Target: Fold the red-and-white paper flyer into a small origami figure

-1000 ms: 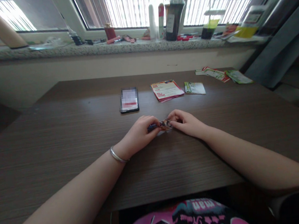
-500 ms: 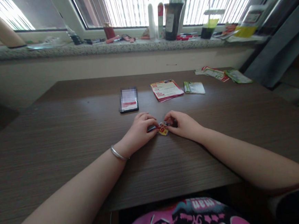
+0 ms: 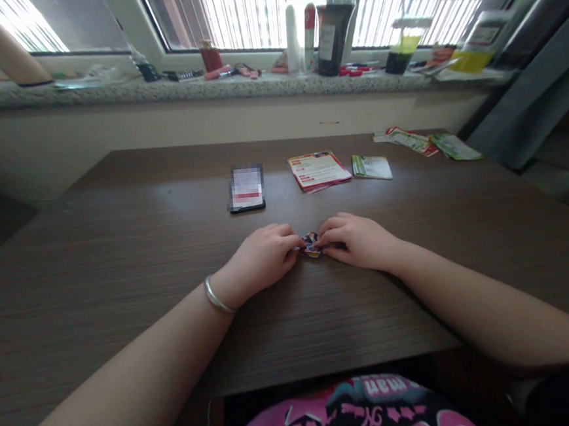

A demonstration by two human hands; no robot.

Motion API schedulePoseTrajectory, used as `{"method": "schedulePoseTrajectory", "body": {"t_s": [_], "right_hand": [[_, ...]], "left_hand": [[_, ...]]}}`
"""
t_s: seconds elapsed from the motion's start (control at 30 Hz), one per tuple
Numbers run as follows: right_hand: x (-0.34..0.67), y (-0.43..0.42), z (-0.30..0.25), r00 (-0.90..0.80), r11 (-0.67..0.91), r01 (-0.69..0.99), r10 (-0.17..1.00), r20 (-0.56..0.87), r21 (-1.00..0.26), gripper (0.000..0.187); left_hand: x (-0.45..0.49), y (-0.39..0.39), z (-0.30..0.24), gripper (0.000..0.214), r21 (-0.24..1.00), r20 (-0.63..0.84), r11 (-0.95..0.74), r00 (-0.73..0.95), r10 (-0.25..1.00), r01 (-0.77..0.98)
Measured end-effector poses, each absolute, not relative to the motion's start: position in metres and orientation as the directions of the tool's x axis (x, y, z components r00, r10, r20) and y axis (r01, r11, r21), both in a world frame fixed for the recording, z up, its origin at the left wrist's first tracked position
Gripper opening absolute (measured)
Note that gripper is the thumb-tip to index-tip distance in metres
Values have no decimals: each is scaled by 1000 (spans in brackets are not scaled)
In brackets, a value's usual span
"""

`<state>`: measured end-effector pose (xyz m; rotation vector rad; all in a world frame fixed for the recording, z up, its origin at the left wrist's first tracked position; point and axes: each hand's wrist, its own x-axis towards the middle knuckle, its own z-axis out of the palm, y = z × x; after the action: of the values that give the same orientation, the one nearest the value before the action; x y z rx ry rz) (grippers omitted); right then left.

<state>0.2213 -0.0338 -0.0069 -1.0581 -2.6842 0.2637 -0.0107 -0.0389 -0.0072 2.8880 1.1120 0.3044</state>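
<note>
Between my two hands, low over the brown table (image 3: 136, 277), is a small folded piece of printed paper (image 3: 311, 247) in dark, white and yellow colours. My left hand (image 3: 271, 257), with a silver bangle at the wrist, has its fingertips closed on the paper's left side. From the other side, my right hand (image 3: 360, 240) presses and pinches the right part with bent fingers. Fingertips cover both ends of the paper, so its full shape is hidden.
Beyond my hands lie a phone (image 3: 246, 188), a stack of printed leaflets (image 3: 319, 171) and a small pile of green-white cards (image 3: 371, 167). More leaflets (image 3: 411, 140) rest at the far right. Bottles (image 3: 334, 35) and small items line the windowsill (image 3: 255, 90).
The paper's yellow face with red print has been folded over, and a darker printed side now shows. Both hands have shifted slightly, with fingers lower on the paper.
</note>
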Motion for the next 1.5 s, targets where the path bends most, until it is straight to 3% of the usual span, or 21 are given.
{"method": "schedulePoseTrajectory", "body": {"t_s": [0.1,0.3,0.4,0.53,0.67,0.83,1.07,1.2,1.5], "right_hand": [[221,-31,-8,-680,693,663,715,161,-282,27],[222,-23,-16,-638,665,691,745,194,-284,21],[223,-22,-16,-639,678,700,735,226,-224,30],[224,-26,-14,-666,707,701,697,266,-96,31],[224,-29,-12,-658,690,722,706,263,-45,31],[224,-29,-9,-669,695,718,698,257,-19,29],[220,-32,-8,-694,727,679,681,232,-105,33],[218,-32,-11,-691,733,663,678,249,-154,23],[217,-29,-16,-630,677,692,736,248,-249,19]], "left_hand": [[-10,-43,-4,20,33,161,-761,748,644,648],[-9,-44,-4,24,3,154,-770,760,631,638],[-8,-45,-3,25,-23,160,-770,763,627,638],[-6,-46,-4,27,-35,200,-794,782,590,607],[-4,-48,-4,30,-38,238,-817,799,551,575],[-4,-51,1,27,-38,218,-760,748,627,649],[-7,-45,-1,31,5,218,-681,664,715,732],[-7,-38,-7,30,53,249,-698,668,702,714],[-7,-31,-22,31,245,261,-620,565,783,745]]}}
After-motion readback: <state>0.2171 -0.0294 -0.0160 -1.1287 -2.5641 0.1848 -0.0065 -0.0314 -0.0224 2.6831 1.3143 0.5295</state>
